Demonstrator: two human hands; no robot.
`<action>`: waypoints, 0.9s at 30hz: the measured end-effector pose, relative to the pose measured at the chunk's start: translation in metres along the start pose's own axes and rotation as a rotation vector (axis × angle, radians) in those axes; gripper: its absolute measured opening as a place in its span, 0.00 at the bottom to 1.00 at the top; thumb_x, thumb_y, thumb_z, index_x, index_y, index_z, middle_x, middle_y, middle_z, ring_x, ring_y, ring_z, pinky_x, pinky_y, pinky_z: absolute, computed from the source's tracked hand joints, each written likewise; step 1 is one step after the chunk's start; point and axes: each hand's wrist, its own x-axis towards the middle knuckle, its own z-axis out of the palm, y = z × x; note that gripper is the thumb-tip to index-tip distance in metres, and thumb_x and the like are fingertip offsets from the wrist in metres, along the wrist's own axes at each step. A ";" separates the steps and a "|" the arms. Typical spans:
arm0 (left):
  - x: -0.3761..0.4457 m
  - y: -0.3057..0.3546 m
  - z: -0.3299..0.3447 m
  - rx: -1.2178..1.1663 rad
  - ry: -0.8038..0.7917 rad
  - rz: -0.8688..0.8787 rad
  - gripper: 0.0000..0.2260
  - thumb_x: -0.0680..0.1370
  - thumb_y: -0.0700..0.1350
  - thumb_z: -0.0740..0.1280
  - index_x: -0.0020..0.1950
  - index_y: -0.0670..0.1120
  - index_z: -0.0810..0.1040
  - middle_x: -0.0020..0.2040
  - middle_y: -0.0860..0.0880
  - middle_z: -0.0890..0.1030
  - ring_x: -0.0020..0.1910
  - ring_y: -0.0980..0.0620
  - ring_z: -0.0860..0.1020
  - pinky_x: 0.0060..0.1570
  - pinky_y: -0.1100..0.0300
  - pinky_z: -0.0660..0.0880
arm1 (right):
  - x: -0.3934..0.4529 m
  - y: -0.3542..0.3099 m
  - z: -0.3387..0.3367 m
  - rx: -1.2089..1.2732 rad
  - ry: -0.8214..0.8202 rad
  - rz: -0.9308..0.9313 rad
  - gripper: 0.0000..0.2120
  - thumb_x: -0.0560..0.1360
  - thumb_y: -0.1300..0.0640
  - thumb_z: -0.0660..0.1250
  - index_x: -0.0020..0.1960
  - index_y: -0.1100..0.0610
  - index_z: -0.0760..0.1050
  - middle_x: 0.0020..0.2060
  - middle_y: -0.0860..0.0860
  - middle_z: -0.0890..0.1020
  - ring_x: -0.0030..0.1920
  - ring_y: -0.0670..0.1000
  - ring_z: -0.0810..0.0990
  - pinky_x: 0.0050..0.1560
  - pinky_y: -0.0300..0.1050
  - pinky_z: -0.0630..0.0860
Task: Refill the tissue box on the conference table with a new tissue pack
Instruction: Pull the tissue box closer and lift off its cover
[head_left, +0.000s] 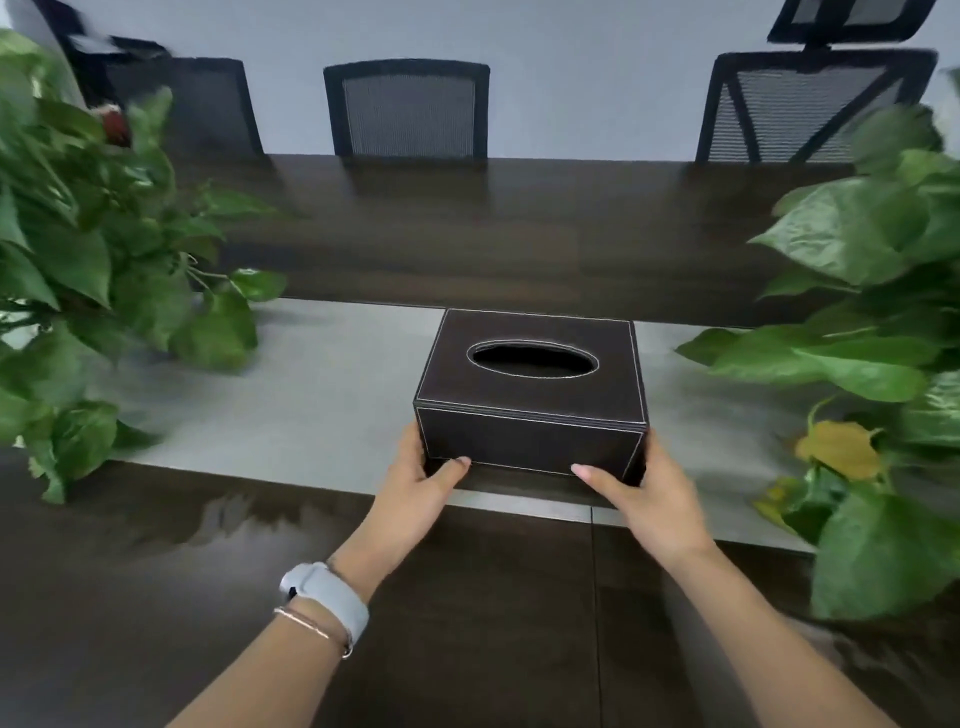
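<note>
Both my hands are on the tissue box (532, 400) — a dark brown leather-look box with pale stitching along its edges and an oval slot in the lid, and through that slot I see only darkness. It sits on the grey strip (322, 395) that runs down the middle of the dark wooden conference table (467, 623), right at the strip's near edge. My left hand (421, 480) clamps the box's left end: thumb laid along the bottom of the near face, the other fingers wrapped round the side and out of my sight. My right hand (652, 499) mirrors it on the right end, thumb pressed to the lower near face, fingers hidden behind the corner. So the box is gripped between my two hands; whether it rests on the strip or is just off it, I cannot tell. A white watch (332, 597) and a thin bracelet (311, 626) ride my left wrist. Leafy green plants crowd in on the left (93, 270) and the right (878, 338) — and three black mesh chairs (408, 111) stand along the far side of the table.
</note>
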 end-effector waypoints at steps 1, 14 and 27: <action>-0.001 -0.002 0.000 0.001 -0.004 0.014 0.25 0.72 0.46 0.65 0.69 0.51 0.65 0.66 0.53 0.74 0.67 0.55 0.70 0.70 0.51 0.64 | 0.000 0.001 0.001 -0.002 0.012 -0.018 0.27 0.69 0.53 0.74 0.66 0.52 0.70 0.53 0.44 0.79 0.55 0.46 0.76 0.56 0.39 0.70; -0.141 0.081 -0.015 -0.267 0.117 0.236 0.20 0.78 0.39 0.60 0.60 0.63 0.69 0.56 0.73 0.76 0.61 0.74 0.69 0.60 0.75 0.65 | -0.134 -0.065 -0.053 0.451 0.131 -0.196 0.17 0.72 0.57 0.68 0.60 0.47 0.77 0.54 0.36 0.83 0.59 0.36 0.78 0.58 0.29 0.71; -0.258 0.039 -0.011 -0.333 -0.018 -0.275 0.20 0.80 0.52 0.56 0.72 0.60 0.60 0.67 0.58 0.71 0.62 0.57 0.71 0.67 0.53 0.67 | -0.257 -0.027 -0.049 0.063 0.068 0.186 0.30 0.71 0.50 0.71 0.71 0.54 0.67 0.57 0.46 0.80 0.55 0.48 0.78 0.57 0.42 0.72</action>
